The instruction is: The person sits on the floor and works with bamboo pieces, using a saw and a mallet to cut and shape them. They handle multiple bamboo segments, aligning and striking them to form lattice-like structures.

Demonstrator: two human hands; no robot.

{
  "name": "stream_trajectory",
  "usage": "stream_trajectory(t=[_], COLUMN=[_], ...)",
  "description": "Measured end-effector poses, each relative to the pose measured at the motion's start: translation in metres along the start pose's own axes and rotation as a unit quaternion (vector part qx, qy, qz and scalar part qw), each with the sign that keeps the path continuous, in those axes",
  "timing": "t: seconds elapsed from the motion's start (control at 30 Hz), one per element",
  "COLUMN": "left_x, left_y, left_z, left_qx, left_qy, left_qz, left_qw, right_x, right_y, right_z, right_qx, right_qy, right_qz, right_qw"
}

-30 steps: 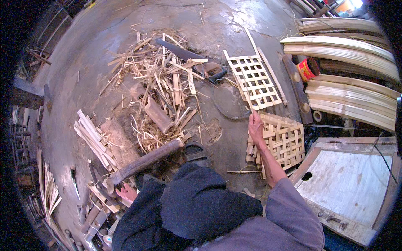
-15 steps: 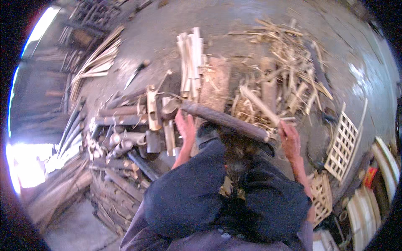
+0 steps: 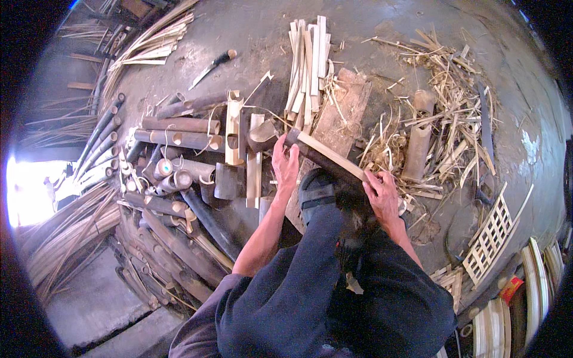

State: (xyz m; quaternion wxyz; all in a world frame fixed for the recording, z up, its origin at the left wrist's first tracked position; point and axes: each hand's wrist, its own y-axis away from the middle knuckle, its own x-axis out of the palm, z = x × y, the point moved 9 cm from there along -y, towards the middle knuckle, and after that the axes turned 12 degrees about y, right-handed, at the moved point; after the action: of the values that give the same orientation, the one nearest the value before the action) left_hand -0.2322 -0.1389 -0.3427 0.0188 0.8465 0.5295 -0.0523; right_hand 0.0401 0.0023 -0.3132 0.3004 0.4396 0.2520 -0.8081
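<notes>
The long wood strip (image 3: 330, 156) was near the middle of the frame. It lay along the top of a dark log (image 3: 319, 161), just above the knees. The right hand (image 3: 382, 192) pinched the strip's right end between thumb and fingers. The left hand (image 3: 286, 166) was near the log's left end, with its fingers spread and nothing held in them. I could not tell if its fingertips touched the log.

The strip looked light and quite stiff, though it might have bent a little if pushed in the middle. It looked dry, so it likely was not very slippery. It might have split along its length, and its thin edges could have been sharp. A soft pinch near an end, on the flat sides, looked like a good way to hold it. The log looked much heavier.

Half a second before, the strip stuck up and away from the log, and the right hand held its low end. Now it lay along the log. One second before, the right hand was up by the woven lattice (image 3: 492, 238). The view had turned too, so that lattice sat at the lower right of the frame, not the upper right.
</notes>
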Motion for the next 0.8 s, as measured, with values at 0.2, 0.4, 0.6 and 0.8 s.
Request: stream_trajectory(t=[0.2,0.4,0.6,0.8], left_x=[0.004,0.000,0.017,0.004], left_y=[-0.001,-0.008,-0.002,-0.005], left_z=[-0.014,-0.006,-0.019,0.000], left_qx=[0.007,0.038,0.033,0.044], left_qy=[-0.023,-0.179,-0.136,-0.169], left_qz=[-0.012,-0.046,-0.024,-0.029], left_qw=[1.000,0.982,0.990,0.984], right_x=[0.012,0.008,0.017,0.017], right_y=[-0.002,-0.004,0.007,0.009], right_z=[0.011,0.022,0.010,0.020], right_qx=[-0.005,-0.005,-0.010,-0.017], right_qy=[0.002,0.075,0.036,0.035], right_qz=[0.015,-0.002,-0.054,-0.034], right_qw=[1.000,0.997,0.998,0.999])
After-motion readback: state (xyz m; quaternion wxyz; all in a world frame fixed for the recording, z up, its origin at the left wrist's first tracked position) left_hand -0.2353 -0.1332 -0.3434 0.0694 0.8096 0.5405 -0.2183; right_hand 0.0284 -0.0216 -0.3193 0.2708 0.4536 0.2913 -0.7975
